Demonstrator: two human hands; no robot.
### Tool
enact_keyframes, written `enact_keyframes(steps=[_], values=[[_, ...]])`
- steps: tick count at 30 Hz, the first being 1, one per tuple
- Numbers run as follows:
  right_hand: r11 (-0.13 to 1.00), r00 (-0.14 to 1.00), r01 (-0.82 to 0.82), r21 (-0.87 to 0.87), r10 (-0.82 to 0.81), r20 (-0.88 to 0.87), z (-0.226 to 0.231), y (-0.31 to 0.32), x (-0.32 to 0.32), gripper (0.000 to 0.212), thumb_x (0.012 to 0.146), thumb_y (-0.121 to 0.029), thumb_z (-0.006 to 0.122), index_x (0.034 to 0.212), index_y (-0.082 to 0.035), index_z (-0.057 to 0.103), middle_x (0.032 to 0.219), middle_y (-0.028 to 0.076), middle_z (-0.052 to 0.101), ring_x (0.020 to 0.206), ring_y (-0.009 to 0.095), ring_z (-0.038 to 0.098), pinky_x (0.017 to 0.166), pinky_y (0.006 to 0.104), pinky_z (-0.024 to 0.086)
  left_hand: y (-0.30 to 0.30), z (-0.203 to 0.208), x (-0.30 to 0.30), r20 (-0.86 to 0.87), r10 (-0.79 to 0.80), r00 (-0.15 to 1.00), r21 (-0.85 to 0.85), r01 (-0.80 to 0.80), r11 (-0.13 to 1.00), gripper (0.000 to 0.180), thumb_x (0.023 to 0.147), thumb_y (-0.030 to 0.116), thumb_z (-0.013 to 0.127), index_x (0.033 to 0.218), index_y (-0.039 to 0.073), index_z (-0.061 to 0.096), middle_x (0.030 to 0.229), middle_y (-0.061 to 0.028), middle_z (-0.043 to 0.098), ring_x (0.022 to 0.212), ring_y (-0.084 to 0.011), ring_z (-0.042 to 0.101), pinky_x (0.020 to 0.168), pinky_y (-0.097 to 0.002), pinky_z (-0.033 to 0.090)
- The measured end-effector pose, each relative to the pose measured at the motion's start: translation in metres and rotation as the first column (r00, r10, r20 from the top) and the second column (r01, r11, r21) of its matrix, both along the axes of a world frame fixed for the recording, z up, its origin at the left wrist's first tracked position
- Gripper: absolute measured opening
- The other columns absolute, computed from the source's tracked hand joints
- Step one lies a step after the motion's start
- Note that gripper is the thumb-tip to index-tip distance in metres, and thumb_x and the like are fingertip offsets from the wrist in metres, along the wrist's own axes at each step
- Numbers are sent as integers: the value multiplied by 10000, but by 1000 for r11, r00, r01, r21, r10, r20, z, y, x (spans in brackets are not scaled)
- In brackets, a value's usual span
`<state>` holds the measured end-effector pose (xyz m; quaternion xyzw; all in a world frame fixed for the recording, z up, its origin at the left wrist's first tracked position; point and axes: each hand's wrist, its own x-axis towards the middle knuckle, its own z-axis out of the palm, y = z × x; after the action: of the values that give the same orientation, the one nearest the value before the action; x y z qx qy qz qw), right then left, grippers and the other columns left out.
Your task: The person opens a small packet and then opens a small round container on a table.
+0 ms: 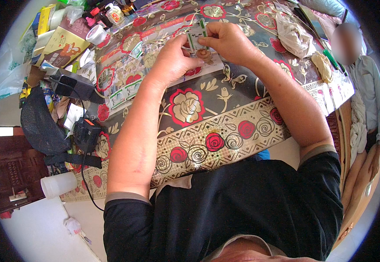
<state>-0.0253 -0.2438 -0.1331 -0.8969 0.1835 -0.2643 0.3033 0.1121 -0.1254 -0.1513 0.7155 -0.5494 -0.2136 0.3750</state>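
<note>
A small white-and-green sachet (196, 39) is held upright over the far middle of the table. My right hand (231, 43) pinches its right side between thumb and fingers. My left hand (172, 61) meets the sachet's left edge with its index finger, the thumb stretched out below; its other fingers are partly hidden. Just under the sachet is a round brown shape (204, 55), too small to make out. Beneath the hands lies a pale printed sheet (214, 65). More green-and-white sachets (126, 94) lie on the table to the left of my left forearm.
A flowered cloth (185, 107) covers the table. Boxes (63, 43), bottles (113, 15) and a white tub (96, 34) crowd the far left. A black cable (83, 161) hangs over the left edge near a white bin (58, 185). A white plastic bag (294, 35) lies far right; another person (369, 83) sits beyond.
</note>
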Motion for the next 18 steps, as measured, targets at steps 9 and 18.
enact_keyframes(steps=[9, 18], values=[[999, 1000, -23, -46, 23, 17, -2, -3, 1, 303, 774, -275, 667, 705, -10, 537, 590, 152, 532, 528, 249, 508, 528, 368, 421, -1, 9, -1, -14, 111, 994, -135, -112, 985, 147, 837, 171, 633, 848, 26, 645, 691, 38, 591, 615, -36, 429, 573, -232, 391], [998, 1000, -29, -48, 29, 11, -3, -3, 1, 300, 777, -278, 661, 726, -9, 540, 606, 159, 539, 545, 276, 518, 537, 375, 423, -6, 6, -8, 185, 225, 957, -295, -164, 941, 222, 798, 193, 656, 720, 11, 556, 569, -116, 505, 509, -131, 422, 500, -308, 383]])
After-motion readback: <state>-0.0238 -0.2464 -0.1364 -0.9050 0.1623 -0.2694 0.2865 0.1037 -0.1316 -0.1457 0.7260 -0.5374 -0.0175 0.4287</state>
